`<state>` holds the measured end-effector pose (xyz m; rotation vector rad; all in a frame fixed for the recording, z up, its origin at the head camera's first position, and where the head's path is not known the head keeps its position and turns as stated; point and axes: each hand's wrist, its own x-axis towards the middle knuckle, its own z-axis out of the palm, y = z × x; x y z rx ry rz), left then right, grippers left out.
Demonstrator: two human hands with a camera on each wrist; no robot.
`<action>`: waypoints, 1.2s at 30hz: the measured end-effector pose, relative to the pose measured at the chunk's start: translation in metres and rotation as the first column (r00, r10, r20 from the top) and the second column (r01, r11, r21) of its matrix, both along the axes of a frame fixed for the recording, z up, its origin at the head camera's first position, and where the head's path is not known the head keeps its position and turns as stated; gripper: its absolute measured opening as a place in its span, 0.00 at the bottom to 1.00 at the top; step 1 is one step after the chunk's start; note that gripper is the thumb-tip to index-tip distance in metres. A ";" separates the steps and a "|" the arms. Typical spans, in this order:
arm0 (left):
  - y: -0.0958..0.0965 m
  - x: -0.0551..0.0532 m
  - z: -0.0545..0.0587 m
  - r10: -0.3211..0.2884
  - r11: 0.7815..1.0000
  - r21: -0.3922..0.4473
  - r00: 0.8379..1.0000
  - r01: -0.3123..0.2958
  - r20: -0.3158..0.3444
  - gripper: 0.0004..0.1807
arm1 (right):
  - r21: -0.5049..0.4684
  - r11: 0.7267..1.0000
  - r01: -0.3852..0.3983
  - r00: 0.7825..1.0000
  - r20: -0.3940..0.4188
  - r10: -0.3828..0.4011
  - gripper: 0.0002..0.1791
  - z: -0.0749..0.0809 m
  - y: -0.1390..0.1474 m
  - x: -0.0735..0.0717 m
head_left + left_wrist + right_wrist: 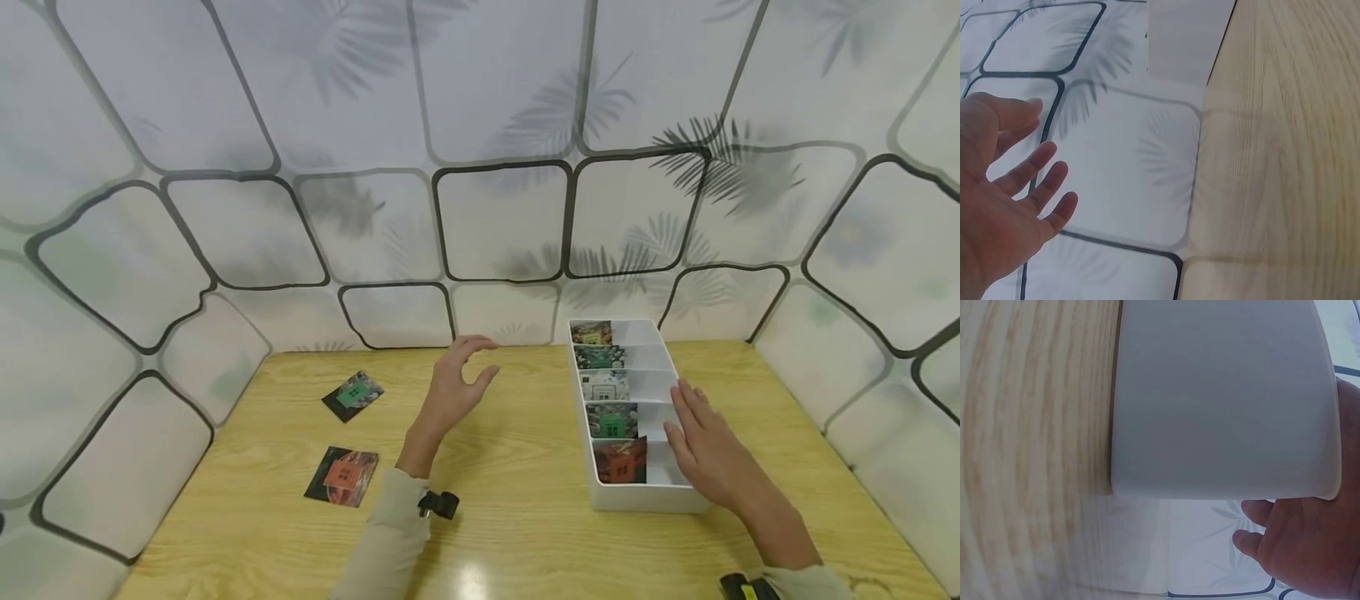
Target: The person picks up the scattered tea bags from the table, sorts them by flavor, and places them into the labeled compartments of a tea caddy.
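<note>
A white divided box [648, 500] stands on the right of the table, its compartments in a row from front to back. Small printed packets stand at their left ends, among them a red one [621, 462] in the front compartment and a green-labelled one [611, 421] behind it. My right hand [708, 450] lies with straight fingers along the box's right rim; in the right wrist view the box's white wall [1222, 400] hides part of that hand. Left of the box, my left hand [453, 387] hovers over the table, fingers loosely curved, thumb apart, holding nothing.
Two loose packets lie on the left of the wooden table [510, 533]: a green-labelled one [353, 395] farther back and a red-labelled one [342, 476] nearer. Patterned fabric walls [502, 221] enclose the table at the back and both sides.
</note>
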<state>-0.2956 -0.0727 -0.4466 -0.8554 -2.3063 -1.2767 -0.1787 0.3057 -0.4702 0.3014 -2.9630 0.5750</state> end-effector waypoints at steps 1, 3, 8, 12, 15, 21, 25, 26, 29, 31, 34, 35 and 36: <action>-0.004 0.000 0.000 0.005 1.000 0.000 1.000 -0.005 0.002 0.17 | 0.002 1.000 0.000 1.000 0.000 0.000 0.35 0.000 0.000 0.000; -0.012 0.000 0.000 0.020 1.000 -0.007 1.000 -0.020 0.002 0.18 | 0.003 1.000 0.001 1.000 0.004 -0.001 0.35 0.000 0.000 -0.001; -0.031 -0.002 0.001 0.085 0.996 0.001 0.996 -0.085 -0.001 0.18 | 0.012 1.000 0.004 1.000 0.005 -0.004 0.35 0.000 0.000 -0.001; -0.045 -0.004 0.004 0.139 0.990 0.010 0.990 -0.140 0.019 0.18 | 0.020 1.000 0.004 1.000 0.005 -0.004 0.35 -0.001 0.000 -0.002; -0.053 -0.007 0.002 0.165 0.986 0.021 0.986 -0.165 0.021 0.19 | 0.019 1.000 0.000 1.000 0.002 0.000 0.35 -0.002 0.000 -0.003; -0.067 -0.011 0.002 0.200 0.979 0.036 0.980 -0.200 0.002 0.19 | -0.009 1.000 -0.006 1.000 0.005 0.006 0.36 -0.002 0.001 -0.001; -0.077 -0.014 0.001 0.213 0.976 0.038 0.977 -0.214 0.031 0.20 | -0.017 1.000 -0.005 1.000 -0.008 0.005 0.36 -0.001 0.002 -0.002; -0.080 -0.014 0.001 0.220 0.975 0.036 0.975 -0.221 0.043 0.20 | -0.020 1.000 -0.007 1.000 -0.013 0.006 0.36 -0.001 0.001 -0.002; -0.088 -0.012 -0.001 0.232 0.971 0.039 0.969 -0.236 0.091 0.19 | -0.021 1.000 -0.008 1.000 -0.015 0.008 0.35 -0.001 0.001 0.000; -0.093 -0.011 -0.003 0.243 0.968 0.036 0.964 -0.248 0.103 0.19 | -0.022 1.000 -0.012 1.000 -0.019 0.011 0.35 -0.002 0.001 0.001; -0.099 -0.012 -0.004 0.258 0.964 0.035 0.961 -0.262 0.097 0.19 | -0.024 1.000 -0.016 1.000 -0.020 0.016 0.35 -0.002 0.001 0.001; -0.101 -0.013 -0.005 0.262 0.963 0.038 0.961 -0.266 0.092 0.20 | -0.027 0.999 -0.017 1.000 -0.018 0.016 0.35 -0.002 0.001 0.001; -0.103 -0.014 -0.006 0.267 0.962 0.036 0.959 -0.271 0.092 0.20 | -0.030 0.999 -0.018 1.000 -0.016 0.017 0.36 -0.002 0.002 0.000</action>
